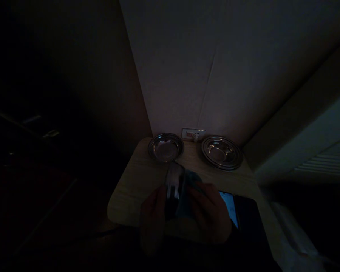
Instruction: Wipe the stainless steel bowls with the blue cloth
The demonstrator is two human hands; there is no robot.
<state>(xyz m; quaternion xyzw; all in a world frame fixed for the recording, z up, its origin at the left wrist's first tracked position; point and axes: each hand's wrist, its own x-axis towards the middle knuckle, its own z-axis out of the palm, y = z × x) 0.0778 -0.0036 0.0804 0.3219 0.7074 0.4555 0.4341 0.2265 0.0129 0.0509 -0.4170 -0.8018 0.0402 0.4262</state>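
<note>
Low over the front of a small table, a shiny metal bowl (174,185) is tipped on its side. My left hand (153,215) grips it along its left edge, fingers closed. Pressed to the bowl's right side is a blue-green cloth (194,177), held in the bent fingers of my right hand (211,211). Dim light hides the fingertips and the lower part of the bowl. Beyond my hands, one metal dish (166,148) lies at the table's back left. Stacked metal dishes (221,153) lie at the back right.
The pale wooden table (127,196) stands against a wall with a socket panel (193,134) and a plug in it. A phone with a lit screen (229,207) lies in an open dark case right of my right hand. The surroundings are very dark.
</note>
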